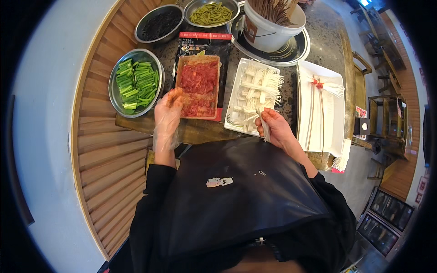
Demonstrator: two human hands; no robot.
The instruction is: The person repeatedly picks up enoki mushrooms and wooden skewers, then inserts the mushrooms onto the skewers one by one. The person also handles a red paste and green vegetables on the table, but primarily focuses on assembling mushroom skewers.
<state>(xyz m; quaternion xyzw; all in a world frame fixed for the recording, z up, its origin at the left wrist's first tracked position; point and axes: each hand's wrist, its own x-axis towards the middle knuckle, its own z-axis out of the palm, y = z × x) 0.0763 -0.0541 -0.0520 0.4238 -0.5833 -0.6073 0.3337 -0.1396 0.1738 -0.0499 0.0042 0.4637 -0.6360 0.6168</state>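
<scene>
My right hand (275, 125), bare and stained red at the fingertips, pinches a small bundle of enoki mushrooms (264, 128). It is over the near right corner of a white tray (235, 99) stacked with crossed enoki bundles (261, 83). My left hand (170, 104) wears a clear plastic glove with reddish smears. Its fingers are curled at the left edge of a shallow container (197, 58) of red marinated sliced meat (198, 76); whether they grip anything is hidden. To the right, a white rectangular tray (333, 129) holds two thin skewers (321, 116) with red meat and enoki at their far ends.
A steel bowl of cut green stalks (138, 85) stands left. Behind are bowls of dark food (162, 25) and green pickled pieces (211, 14). A white bucket of skewers (269, 32) stands on a round tray (300, 51). More enoki (342, 155) lies at the table's right corner.
</scene>
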